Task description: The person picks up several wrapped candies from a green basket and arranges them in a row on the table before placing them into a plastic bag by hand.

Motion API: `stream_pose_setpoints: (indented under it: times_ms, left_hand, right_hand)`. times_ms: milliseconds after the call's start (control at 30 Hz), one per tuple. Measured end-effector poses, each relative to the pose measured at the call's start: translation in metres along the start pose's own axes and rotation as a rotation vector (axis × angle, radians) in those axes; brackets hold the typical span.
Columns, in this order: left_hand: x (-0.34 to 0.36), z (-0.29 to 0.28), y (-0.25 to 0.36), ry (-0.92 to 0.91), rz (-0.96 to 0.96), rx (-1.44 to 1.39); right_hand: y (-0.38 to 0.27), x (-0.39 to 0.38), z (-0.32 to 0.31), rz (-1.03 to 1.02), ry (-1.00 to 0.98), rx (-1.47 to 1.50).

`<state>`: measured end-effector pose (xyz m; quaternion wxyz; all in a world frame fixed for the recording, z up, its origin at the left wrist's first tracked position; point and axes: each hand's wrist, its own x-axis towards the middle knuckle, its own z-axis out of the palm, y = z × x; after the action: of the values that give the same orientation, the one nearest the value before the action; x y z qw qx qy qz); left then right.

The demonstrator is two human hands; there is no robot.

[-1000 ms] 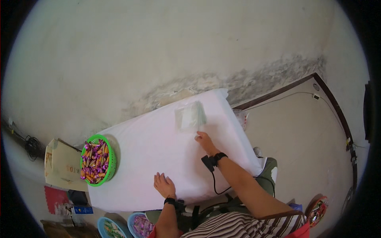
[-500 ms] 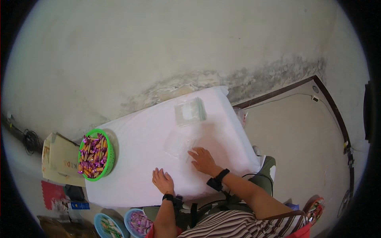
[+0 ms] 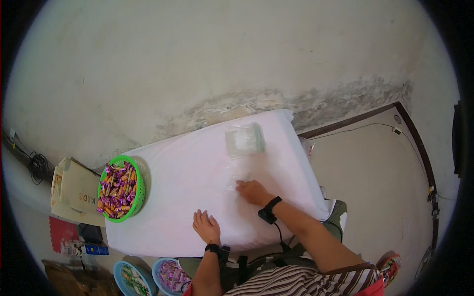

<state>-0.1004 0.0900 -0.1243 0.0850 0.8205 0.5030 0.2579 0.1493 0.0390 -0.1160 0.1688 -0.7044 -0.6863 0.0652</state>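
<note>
My left hand (image 3: 206, 227) rests on the white-covered table (image 3: 182, 187) near its front edge, fingers stretched and holding nothing. To the right of it, my right hand (image 3: 253, 192) has its fingers drawn together at the near edge of a clear plastic bag (image 3: 238, 173). The bag lies flat and is hard to see against the white cloth. Farther back lies a stack of clear plastic bags (image 3: 245, 141). On the table's left end stands a green basket (image 3: 141, 195) full of candies in purple and gold wrappers (image 3: 117, 190).
A cardboard box (image 3: 79, 192) stands left of the table. Two blue basins (image 3: 118, 278) with wrapped sweets sit below its front edge. Behind the table rises a stained wall (image 3: 237, 59). A cable (image 3: 345, 129) runs over the floor at right.
My right hand has curled its fingers in at the bag and shifted slightly farther back on the table. My left hand keeps its place on the cloth. The whole view has shifted slightly.
</note>
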Motion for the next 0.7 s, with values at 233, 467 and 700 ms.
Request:
stream_pose_setpoints:
  times_ms: [233,467,700]
  left_hand:
    - [0.0,-0.001,0.0,-0.01,0.001,0.009]
    - [-0.001,0.002,-0.003,0.011,0.012,0.011]
    - [0.0,-0.001,0.002,0.007,0.004,0.011]
  right_hand:
    - [0.012,0.01,-0.002,-0.049,-0.141,-0.177]
    - [0.026,0.055,-0.041,-0.205,0.331,0.022]
    - [0.045,0.086,-0.106,-0.173,0.789,0.023]
